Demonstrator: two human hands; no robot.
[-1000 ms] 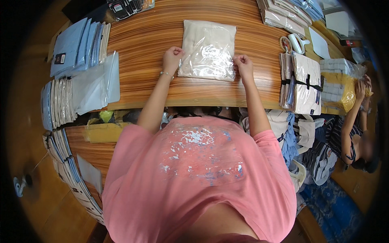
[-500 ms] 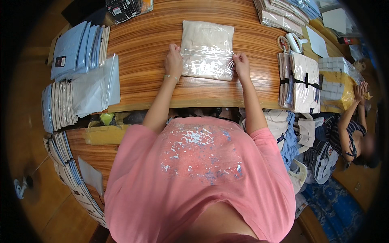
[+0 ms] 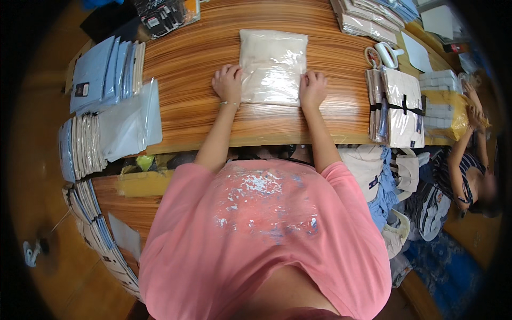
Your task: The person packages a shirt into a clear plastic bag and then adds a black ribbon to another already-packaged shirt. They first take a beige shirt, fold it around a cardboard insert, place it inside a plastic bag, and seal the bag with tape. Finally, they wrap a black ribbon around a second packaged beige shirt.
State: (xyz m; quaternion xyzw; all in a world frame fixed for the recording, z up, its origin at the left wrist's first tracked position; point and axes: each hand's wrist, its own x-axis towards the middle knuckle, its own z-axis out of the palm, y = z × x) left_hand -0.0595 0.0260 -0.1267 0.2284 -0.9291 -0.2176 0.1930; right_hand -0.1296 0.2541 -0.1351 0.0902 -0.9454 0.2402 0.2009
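Observation:
A folded beige garment in a clear plastic bag (image 3: 273, 66) lies flat on the wood-grain table in front of me, its film shining. At its left edge is my left hand (image 3: 228, 84), fingers curled closed against the side of the bag. My right hand (image 3: 313, 89) is closed at the opposite edge, thumb and fingers pinching the plastic there. The fingertips of both hands are partly hidden where they meet the bag.
Bagged blue shirts (image 3: 95, 74) and clear empty bags (image 3: 128, 122) lie at left. On the right are a tied stack of beige garments (image 3: 404, 109), a white tape dispenser (image 3: 388, 55) and more bagged garments (image 3: 362, 21). A co-worker's hands (image 3: 474, 114) hold yellow-taped packaging at far right.
My left hand has shifted slightly down and left, and my right hand slightly inward along the bag's edge. The crinkled band of film across the bag's middle now looks smoother.

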